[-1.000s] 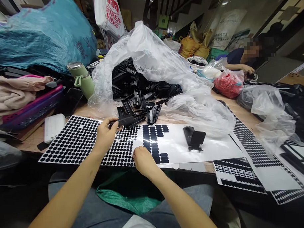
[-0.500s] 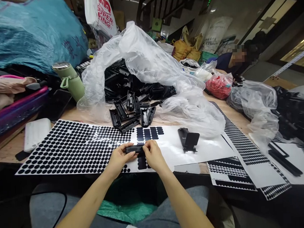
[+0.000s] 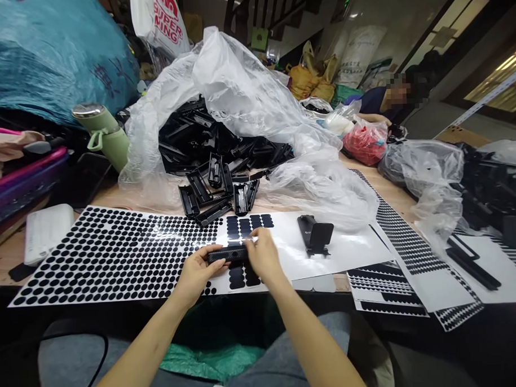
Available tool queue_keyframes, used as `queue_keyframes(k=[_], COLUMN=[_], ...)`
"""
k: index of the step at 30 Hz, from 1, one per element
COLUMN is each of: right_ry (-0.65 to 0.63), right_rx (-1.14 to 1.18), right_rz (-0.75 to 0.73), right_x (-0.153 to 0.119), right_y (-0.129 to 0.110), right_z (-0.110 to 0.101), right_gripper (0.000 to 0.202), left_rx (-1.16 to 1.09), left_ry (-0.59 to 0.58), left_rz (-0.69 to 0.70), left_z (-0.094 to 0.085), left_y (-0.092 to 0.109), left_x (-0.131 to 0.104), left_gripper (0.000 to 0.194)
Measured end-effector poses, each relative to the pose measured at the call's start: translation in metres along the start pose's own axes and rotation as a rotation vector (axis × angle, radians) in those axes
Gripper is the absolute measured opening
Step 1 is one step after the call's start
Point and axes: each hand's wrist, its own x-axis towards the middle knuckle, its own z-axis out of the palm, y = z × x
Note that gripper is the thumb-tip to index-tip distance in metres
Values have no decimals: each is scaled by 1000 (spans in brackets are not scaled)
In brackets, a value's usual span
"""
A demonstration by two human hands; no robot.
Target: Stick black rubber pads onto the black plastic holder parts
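A black textured plastic part (image 3: 228,254) is held level above the sticker sheet (image 3: 286,266). My left hand (image 3: 197,273) is closed on its left end, with the thumb along the front. My right hand (image 3: 262,255) has its fingers pressed together at the part's right end. Under and around the hands, the white sheet bears rows of black round stickers (image 3: 116,252) on the left and black rounded rectangles (image 3: 244,276) in the middle. A black folding stand (image 3: 316,236) sits on the sheet's bare right portion.
Beyond the sheet, many black parts (image 3: 214,138) spill from a clear plastic bag (image 3: 237,75). A green bottle (image 3: 106,134) and white box (image 3: 48,233) are at left. More sticker sheets (image 3: 412,239) lie at right. Another person (image 3: 377,102) sits at the far right.
The black part has turned, now showing its textured face with a round dark spot. My right hand has risen slightly at its right end. The whole view has shifted a little.
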Motion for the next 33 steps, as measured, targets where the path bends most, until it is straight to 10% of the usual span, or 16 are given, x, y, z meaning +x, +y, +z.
queue_keyframes(k=[6,16,26,33], right_ry=[15,-20,-260,-185], right_rx=[-242,-196,451,507], right_rz=[298,282,87,183], right_x=[61,59,-30,-43], right_y=[40,47,-22,-27], right_z=[-21,-24,1,19], right_gripper=[21,15,11,11], left_rx=[26,55,-49,-49], left_ry=[-7,-20,-16,-17], left_rz=[-12,-2,25,35], left_z=[-1,-1,-1,-1], left_y=[1,0,-6,-7], left_x=[0,-1,0,-1], left_gripper=[44,43,48,46])
